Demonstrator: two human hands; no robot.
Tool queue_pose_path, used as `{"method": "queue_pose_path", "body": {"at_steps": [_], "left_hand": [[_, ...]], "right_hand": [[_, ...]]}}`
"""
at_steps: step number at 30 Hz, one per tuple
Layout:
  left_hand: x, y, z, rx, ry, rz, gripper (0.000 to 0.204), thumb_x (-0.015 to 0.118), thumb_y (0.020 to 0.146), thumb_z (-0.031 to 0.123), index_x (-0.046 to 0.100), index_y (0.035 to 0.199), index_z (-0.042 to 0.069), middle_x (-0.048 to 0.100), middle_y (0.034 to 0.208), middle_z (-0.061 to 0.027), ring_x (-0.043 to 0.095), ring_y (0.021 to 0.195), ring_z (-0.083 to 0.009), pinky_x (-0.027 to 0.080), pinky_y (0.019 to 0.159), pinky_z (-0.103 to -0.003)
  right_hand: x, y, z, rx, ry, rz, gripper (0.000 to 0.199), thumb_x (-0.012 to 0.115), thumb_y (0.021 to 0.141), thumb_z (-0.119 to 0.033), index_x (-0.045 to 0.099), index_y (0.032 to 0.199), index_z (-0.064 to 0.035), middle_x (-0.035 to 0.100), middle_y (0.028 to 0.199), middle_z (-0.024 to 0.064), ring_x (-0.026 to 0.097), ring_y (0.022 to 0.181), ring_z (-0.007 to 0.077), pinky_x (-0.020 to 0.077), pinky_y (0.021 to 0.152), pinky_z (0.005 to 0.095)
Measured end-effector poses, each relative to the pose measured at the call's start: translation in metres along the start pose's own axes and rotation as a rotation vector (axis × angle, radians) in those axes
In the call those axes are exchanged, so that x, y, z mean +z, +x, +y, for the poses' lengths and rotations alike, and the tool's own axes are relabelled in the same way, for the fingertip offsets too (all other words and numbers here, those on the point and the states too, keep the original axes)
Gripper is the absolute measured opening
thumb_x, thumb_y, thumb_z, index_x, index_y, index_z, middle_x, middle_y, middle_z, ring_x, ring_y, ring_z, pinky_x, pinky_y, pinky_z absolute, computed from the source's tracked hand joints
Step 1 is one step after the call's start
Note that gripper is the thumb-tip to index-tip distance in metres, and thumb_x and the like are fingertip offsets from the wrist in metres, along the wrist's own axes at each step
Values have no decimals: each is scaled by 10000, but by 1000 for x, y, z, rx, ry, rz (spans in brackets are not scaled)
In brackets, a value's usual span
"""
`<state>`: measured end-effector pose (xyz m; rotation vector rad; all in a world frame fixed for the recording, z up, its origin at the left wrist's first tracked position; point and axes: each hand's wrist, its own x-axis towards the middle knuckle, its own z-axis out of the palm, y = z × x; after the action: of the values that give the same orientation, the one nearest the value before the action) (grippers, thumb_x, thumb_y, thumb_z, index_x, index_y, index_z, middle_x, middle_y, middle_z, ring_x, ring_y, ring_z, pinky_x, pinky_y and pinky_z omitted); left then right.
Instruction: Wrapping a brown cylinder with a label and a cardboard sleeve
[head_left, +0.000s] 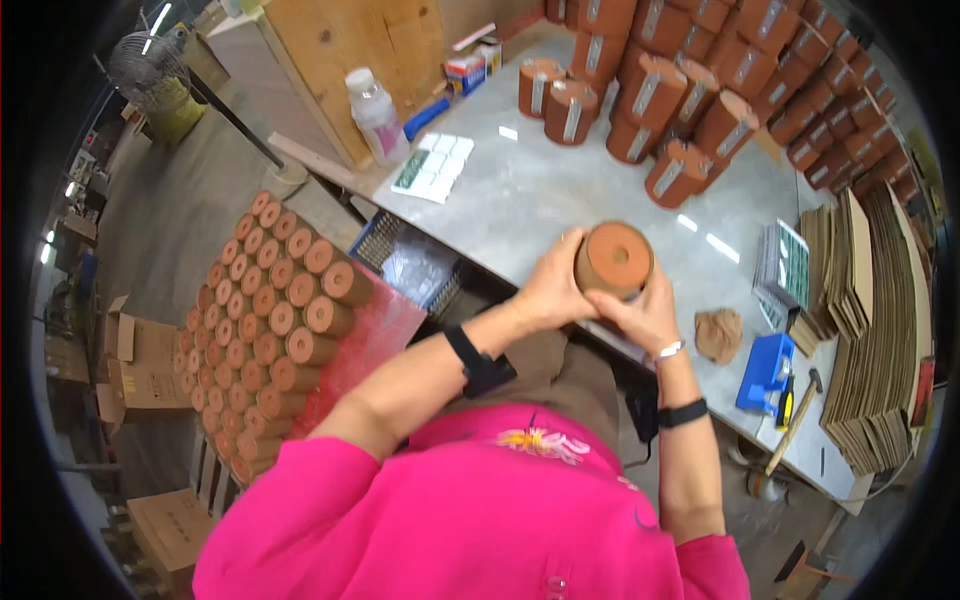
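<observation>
Both of my hands hold one brown roll [614,259] with a round hole in its end, just above the near edge of the grey table [540,190]. My left hand [548,290] grips its left side, fingers curled over the top. My right hand [640,312] cups it from below and the right. The roll's flat end faces up toward me. Each wrist wears a black band.
Many labelled brown rolls [690,90] stand stacked at the table's far side. A large block of bare rolls [275,320] lies stacked at my left. A brown cloth [718,333], a blue tool [765,372], a hammer [790,425] and flat cardboard stacks [870,330] lie to the right. A plastic bottle [377,115] and label sheets [432,166] sit far left.
</observation>
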<state>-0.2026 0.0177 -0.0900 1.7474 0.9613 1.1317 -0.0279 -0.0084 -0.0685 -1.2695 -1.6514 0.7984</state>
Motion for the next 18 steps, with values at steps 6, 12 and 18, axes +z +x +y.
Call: {"method": "queue_pose_path", "body": {"at_steps": [6,12,18], "left_hand": [[-2,-6,5,-10,-8,11,783,879,559,186,501,1225,24,604,1167,-210,598,1104,-397,486,937,-440],[-1,0,-2,34,-13,55,798,887,575,223,495,1238,18,628,1128,-209,625,1080,-380,506,912,-423],[-3,-5,-2,-91,40,-82,800,886,591,249,488,1251,34,619,1163,-222,603,1117,-406,494,930,-439]], "right_hand": [[2,-9,-17,52,-39,16,746,881,676,-273,550,1280,16,681,1155,158,665,1075,244,515,939,368],[-1,7,-21,-28,-125,22,733,878,666,-281,567,1261,11,685,1140,174,685,1049,280,533,902,380],[4,-13,-3,95,-35,12,742,873,686,-269,550,1295,5,685,1164,169,679,1071,254,532,916,370]]}}
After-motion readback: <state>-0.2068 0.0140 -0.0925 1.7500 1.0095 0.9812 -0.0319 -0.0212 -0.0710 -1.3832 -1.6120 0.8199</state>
